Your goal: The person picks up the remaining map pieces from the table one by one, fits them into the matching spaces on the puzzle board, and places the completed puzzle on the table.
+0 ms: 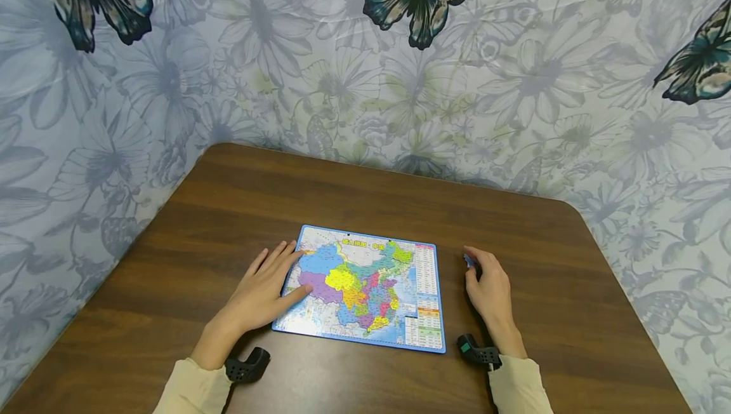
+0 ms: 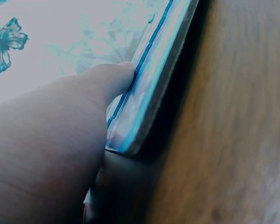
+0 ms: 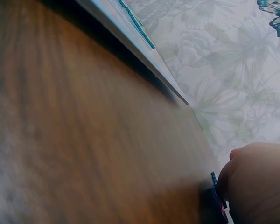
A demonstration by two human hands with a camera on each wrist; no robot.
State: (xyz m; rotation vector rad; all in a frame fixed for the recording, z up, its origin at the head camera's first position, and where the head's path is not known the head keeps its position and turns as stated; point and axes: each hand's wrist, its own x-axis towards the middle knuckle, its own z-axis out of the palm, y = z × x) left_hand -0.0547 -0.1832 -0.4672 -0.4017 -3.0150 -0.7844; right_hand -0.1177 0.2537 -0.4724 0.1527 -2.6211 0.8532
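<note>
A map puzzle board [image 1: 354, 331] with a blue border and brightly coloured regions lies flat on the wooden table. My left hand [image 1: 257, 293] rests over the board's left side, its fingers spread and the thumb across the map. In the left wrist view, the thumb [image 2: 114, 77] touches the board's surface near its edge [image 2: 151, 107]. To the right of the board and apart from it, my right hand [image 1: 491, 287] pinches a small blue puzzle piece [image 1: 469, 261] between thumb and fingers. In the right wrist view, the hand mostly hides that piece [image 3: 214, 198].
The brown wooden table [image 1: 354, 185] has rounded far corners. Behind it hangs a pale floral cloth [image 1: 342, 84] with printed butterflies. Each wrist wears a black camera band, the left one [image 1: 248, 366] close to the tabletop and the right one [image 1: 478, 352] beside the board's lower right corner.
</note>
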